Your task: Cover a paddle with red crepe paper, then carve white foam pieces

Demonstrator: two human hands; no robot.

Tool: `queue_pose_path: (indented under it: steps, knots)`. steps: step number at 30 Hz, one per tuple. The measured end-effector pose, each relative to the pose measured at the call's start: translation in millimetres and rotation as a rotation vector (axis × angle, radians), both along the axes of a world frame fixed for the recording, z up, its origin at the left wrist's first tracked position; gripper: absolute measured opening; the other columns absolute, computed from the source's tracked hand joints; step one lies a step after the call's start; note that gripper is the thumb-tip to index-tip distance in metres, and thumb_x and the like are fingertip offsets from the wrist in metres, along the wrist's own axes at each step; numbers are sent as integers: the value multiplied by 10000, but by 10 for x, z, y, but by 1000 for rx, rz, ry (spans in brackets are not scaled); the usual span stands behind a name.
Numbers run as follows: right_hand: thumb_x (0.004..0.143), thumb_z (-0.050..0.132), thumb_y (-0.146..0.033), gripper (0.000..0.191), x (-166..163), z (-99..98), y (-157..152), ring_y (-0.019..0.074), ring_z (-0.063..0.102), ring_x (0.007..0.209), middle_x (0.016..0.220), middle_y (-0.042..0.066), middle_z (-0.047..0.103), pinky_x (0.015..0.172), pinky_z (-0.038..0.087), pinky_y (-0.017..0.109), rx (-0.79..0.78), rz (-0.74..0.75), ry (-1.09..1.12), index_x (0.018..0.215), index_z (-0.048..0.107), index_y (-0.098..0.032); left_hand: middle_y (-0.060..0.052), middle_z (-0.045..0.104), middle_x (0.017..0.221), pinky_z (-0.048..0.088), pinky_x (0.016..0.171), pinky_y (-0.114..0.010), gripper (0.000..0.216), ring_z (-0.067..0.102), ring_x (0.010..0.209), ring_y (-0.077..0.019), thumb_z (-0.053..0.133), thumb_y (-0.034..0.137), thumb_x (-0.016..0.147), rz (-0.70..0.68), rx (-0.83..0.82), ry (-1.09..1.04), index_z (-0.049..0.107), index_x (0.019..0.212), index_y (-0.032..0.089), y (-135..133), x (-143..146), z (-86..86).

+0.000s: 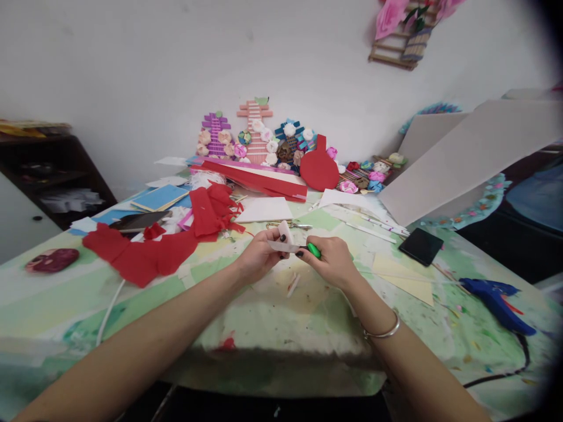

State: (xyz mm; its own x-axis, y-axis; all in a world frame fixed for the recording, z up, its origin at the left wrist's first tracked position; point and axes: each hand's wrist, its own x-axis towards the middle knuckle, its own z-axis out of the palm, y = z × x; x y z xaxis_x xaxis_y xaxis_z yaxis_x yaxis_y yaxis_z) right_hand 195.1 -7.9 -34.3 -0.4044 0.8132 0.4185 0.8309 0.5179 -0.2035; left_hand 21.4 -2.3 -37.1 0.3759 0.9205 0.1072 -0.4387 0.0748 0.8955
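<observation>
My left hand [258,257] is closed on a small pale pink block [285,230], held up above the table. Its exact kind I cannot make out. In my right hand [331,259] is a knife with a green handle [314,250]. The knife's blade [281,247] points left and lies across the front of my left fingers, by the lower part of the block. Below the hands, pale thin offcuts [293,285] lie on the painted tablecloth [264,328].
Red crepe paper [145,258] lies to the left, near a maroon case [53,260]. A blue glue gun [499,302] with a cord and a black flat device [421,246] are at the right. A red round paddle-shaped piece [319,167] and flower-decorated stick crafts [255,135] stand behind.
</observation>
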Motion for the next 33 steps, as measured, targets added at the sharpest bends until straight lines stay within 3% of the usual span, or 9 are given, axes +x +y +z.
queue_pose_path:
  steps: [33]
  knots:
    - [857,263,-665,571,21,20,12,135,468,552,552,11,525,532,188,243,-15,-61,-38,606,469,-195,-10,528,595,323,551,-219,66,434,539,-74,629,50,604,-51,-12,-43,595,626,103,2,-33,-48]
